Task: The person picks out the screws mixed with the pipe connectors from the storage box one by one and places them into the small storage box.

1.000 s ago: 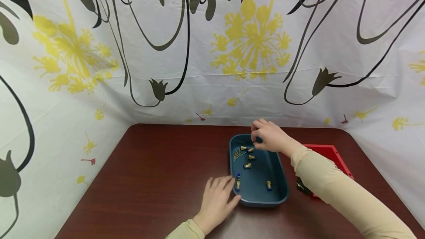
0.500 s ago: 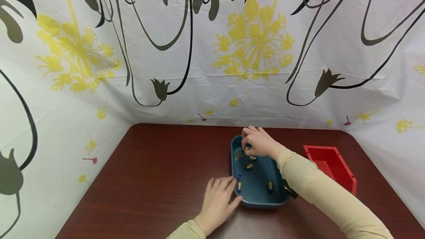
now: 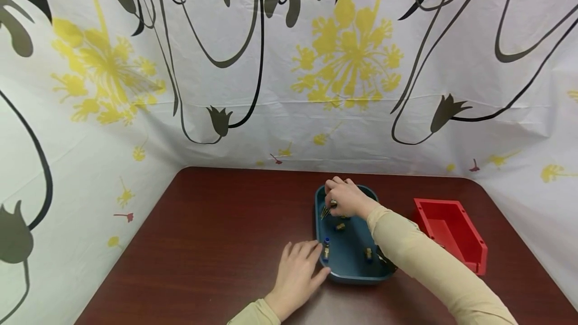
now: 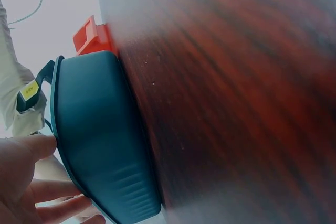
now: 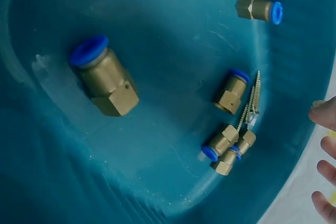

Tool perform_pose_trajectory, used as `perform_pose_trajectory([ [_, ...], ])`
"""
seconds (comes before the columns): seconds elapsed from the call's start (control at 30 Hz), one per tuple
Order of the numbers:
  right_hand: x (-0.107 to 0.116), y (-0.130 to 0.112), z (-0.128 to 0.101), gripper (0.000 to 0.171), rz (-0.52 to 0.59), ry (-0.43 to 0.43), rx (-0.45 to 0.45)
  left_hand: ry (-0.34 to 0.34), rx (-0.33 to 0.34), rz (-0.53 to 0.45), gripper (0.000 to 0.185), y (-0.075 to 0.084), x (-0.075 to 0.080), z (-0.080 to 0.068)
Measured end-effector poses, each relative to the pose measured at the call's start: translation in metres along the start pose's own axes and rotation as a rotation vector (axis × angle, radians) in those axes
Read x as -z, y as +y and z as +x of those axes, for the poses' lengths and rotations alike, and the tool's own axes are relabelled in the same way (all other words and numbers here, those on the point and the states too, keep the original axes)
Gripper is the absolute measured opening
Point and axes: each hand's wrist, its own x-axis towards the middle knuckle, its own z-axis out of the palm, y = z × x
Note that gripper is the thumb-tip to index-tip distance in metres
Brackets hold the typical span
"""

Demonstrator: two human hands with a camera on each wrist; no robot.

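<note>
Half-covered in the head view, brass push-in fittings (image 5: 107, 80) in the blue tray (image 3: 354, 242) are shown from the right wrist, seemingly unheld by the right hand (image 3: 346, 200), fingers (image 5: 327, 172) parted; the rim (image 4: 54, 98) is touched by the spread left hand (image 3: 295, 270).

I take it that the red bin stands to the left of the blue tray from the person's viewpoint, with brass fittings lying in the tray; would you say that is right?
Not quite: the red bin stands to the right of the blue tray, as the head view shows. Brass fittings do lie in the tray.
</note>
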Motion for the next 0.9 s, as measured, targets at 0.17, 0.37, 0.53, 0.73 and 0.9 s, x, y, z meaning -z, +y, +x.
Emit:
perform_pose_trajectory([
  [0.17, -0.009, 0.001, 0.003, 0.004, -0.012, -0.001, 0.009, -0.008, 0.000, 0.004, 0.044, 0.000, 0.001, 0.000],
  [0.37, -0.018, 0.002, 0.006, 0.010, -0.054, -0.029, 0.003, 0.000, -0.004, 0.010, 0.044, 0.000, 0.001, 0.000],
  [0.53, -0.028, 0.002, 0.009, 0.011, -0.094, -0.050, 0.005, 0.013, -0.010, 0.017, 0.044, 0.000, 0.000, 0.000],
  [0.73, -0.038, 0.001, 0.011, 0.012, -0.103, -0.051, 0.002, 0.016, -0.008, 0.016, 0.043, 0.000, 0.000, 0.000],
  [0.9, -0.043, -0.001, 0.012, 0.009, -0.094, -0.050, -0.008, 0.007, -0.002, 0.012, 0.043, 0.001, 0.001, 0.000],
])
